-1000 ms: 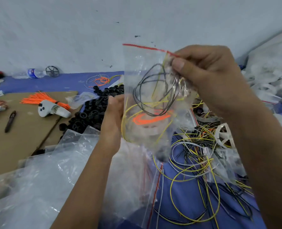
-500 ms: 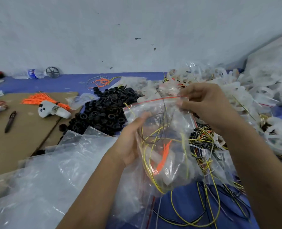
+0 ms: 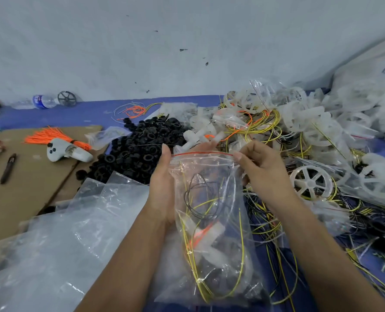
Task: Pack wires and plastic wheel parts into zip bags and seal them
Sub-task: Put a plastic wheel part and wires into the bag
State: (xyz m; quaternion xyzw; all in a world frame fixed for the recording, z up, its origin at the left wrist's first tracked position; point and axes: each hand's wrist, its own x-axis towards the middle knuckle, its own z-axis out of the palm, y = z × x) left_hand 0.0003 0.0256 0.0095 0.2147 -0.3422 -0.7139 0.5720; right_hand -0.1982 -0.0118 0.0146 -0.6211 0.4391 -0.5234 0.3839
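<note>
- The zip bag (image 3: 211, 224) has come down from where it was held up against the wall a second ago; it now lies low in front of the person, its red-lined mouth level and turned away from them.
- The left hand (image 3: 162, 190) has moved from the bag's lower edge to its left side: the palm lies flat along the plastic with the fingers mostly straight, the thumb up beside the left end of the red zip strip (image 3: 202, 154) (whether any finger behind the bag curls round it, I cannot tell).
- The right hand (image 3: 261, 174) pinches the right end of that strip between thumb and forefinger, where earlier it held the top corner up high.
- Below both grips, inside the bag, sit the black wire loop (image 3: 198, 194), yellow wires (image 3: 241, 242), an orange piece and a white plastic part (image 3: 211, 233), so the contents are already in.
- My reading: filling is done for this bag and sealing is the step in hand; the strip looks nearly straight between the two hands, but whether it is pressed closed is not clear.
- Beyond the left grip lies the heap of black rings (image 3: 142, 147); beyond and beside the right grip, loose wires and a white spoked wheel (image 3: 311, 183) wait for later bags.
- One risk: a yellow wire end near the mouth could catch in the seal.
</note>
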